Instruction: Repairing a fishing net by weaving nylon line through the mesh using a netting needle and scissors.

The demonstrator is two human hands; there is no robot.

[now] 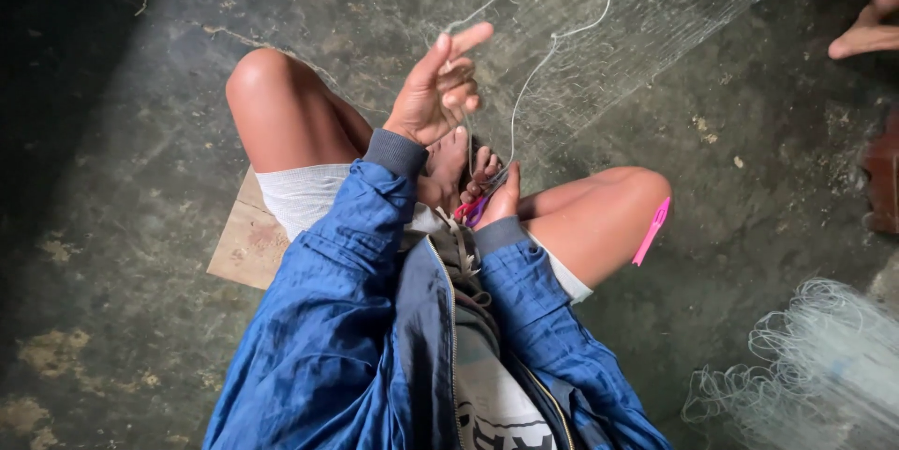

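Left hand is raised above the knees, wrist bent back, index finger extended; the other fingers are curled, with thin white line pinched between them. The line runs up to the fine net spread over the far floor. Right hand is held low between the thighs, closed around a pink-and-purple tool. A pink netting needle is seen beside the right knee.
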